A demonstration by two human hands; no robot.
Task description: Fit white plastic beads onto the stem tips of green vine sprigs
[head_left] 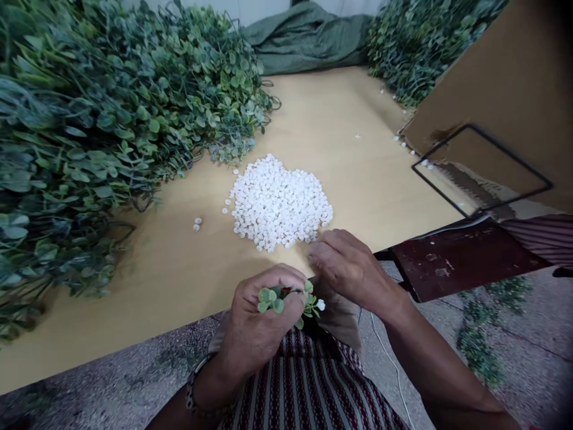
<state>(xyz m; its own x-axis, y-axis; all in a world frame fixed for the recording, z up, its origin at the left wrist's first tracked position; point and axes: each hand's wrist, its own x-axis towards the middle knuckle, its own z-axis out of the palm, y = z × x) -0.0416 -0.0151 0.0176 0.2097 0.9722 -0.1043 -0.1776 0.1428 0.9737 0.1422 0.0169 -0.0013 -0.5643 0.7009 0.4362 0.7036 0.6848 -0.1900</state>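
Observation:
My left hand [264,319] is closed around an artificial leaf sprig [270,300], just off the table's front edge. Green leaves stick out on both sides of its thumb, and a small white piece [321,304] sits at the sprig's right end. By the near right side of a pile of small white bead-like pieces [280,200], my right hand [344,269] has its fingers curled together. Whatever its fingertips may hold is hidden. The pile lies on the tan tabletop [192,263].
A big heap of artificial greenery [134,101] covers the table's left side; more greenery [430,48] lies at the back right. Green cloth [308,39] is bunched at the back. On the right stand a cardboard box [496,89], a black wire frame [505,152] and a dark red stool [461,260].

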